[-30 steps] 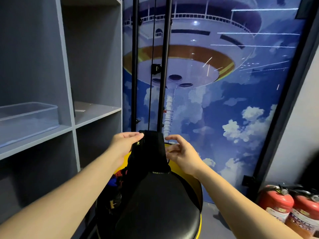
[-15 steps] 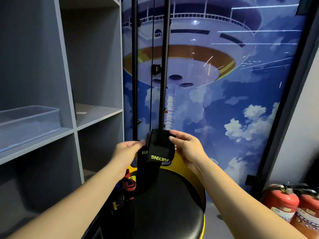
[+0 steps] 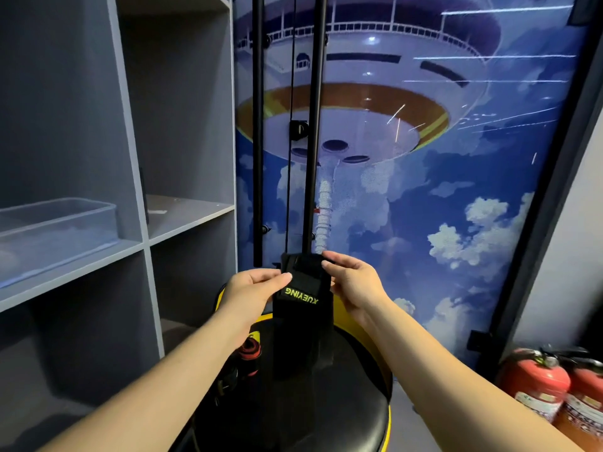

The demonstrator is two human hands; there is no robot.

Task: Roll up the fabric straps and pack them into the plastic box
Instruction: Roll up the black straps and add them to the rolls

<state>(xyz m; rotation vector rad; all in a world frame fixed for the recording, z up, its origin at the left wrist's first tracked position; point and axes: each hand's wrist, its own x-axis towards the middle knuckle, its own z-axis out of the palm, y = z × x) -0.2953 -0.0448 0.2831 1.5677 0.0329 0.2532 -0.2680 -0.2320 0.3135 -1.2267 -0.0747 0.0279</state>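
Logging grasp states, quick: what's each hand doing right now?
Left hand: pinches the left edge of the black strap.
Right hand: pinches the strap's top right edge.

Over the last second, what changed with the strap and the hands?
Both hands, left and right, rolled the black strap further; its yellow lettering now faces the camera. Both kept their grip. The plastic box stayed on the shelf.

A clear plastic box (image 3: 58, 230) sits on the grey shelf (image 3: 75, 272).
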